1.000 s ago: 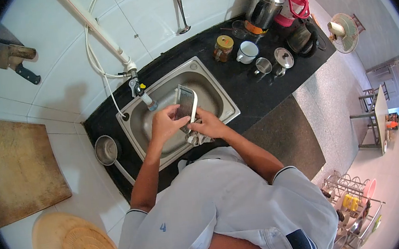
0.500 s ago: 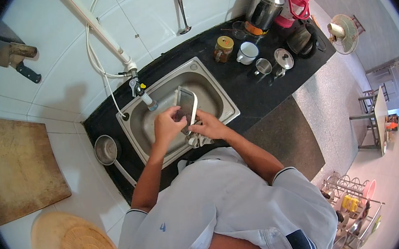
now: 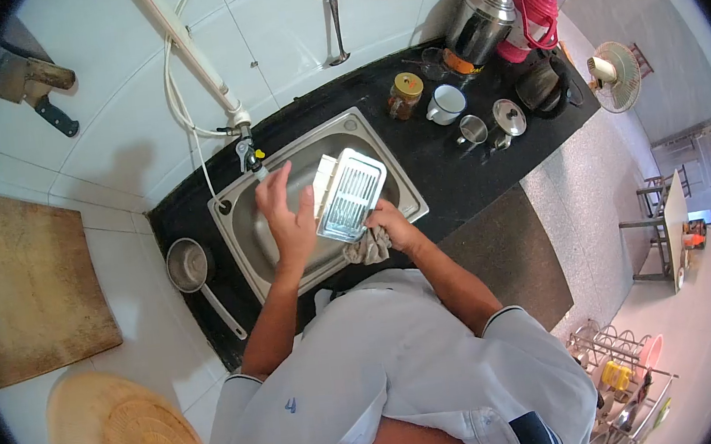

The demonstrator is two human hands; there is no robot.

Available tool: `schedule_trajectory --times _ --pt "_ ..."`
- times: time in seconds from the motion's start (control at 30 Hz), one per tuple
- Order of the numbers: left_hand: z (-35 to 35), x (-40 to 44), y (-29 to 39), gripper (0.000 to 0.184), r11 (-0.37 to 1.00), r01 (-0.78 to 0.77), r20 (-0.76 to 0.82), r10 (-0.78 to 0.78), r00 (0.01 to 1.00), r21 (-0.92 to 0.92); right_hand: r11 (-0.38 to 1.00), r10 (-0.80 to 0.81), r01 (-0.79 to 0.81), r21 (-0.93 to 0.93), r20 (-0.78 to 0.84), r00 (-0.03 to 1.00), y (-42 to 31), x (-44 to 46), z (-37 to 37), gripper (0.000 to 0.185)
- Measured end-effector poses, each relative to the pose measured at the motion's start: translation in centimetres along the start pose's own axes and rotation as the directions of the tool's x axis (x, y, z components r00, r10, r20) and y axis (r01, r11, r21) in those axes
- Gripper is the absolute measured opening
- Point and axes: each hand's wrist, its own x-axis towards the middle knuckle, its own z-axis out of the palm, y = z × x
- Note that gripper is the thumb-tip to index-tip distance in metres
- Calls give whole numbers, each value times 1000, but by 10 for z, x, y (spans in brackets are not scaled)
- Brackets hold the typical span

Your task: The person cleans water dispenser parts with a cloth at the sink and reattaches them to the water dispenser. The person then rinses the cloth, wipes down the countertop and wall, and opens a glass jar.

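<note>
My right hand (image 3: 392,225) grips the lower right corner of a white-rimmed rectangular slotted tray (image 3: 353,193), held tilted above the sink. A cream-coloured strip (image 3: 325,185) shows along the tray's left side; whether it is part of the tray I cannot tell. Under my right fingers a crumpled grey cloth (image 3: 367,248) lies at the front rim of the steel sink (image 3: 247,249). My left hand (image 3: 289,218), fingers spread, is left of the tray and holds nothing. Just beyond its fingertips stands the tap (image 3: 248,154).
A saucepan (image 3: 190,266) sits left of the sink. Along the black counter on the right are a lidded jar (image 3: 404,97), a white enamel mug (image 3: 445,105), a metal cup (image 3: 472,130), a small lidded pot (image 3: 507,117) and a large metal canister (image 3: 480,20).
My left hand has come off the tray and opened toward the tap. The tray has turned so its slotted face shows, staying in my right hand.
</note>
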Motion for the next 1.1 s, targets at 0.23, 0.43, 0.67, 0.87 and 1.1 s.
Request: schedule_trajectory --times 0.23,0.43,0.67,0.87,1.1 --pt "9 -20 -31 32 330 857 816 -301 493 -396 986 90 -94 138 41 995 -11 11 4 46" --pt "19 -20 -32 31 217 842 702 -473 533 -493 813 -383 152 -562 -319 867 0 26 15 34" --pt "23 -26 -33 31 193 820 630 -553 545 -539 144 -632 337 -931 175 755 -38 -3 71 43" --pt "16 -21 -11 41 354 808 627 -510 589 -471 110 -531 163 -981 80 843 -36 2 63 37" --pt "15 -19 -38 52 238 804 609 -547 575 -545 163 -601 319 -934 163 783 -53 -7 73 23"
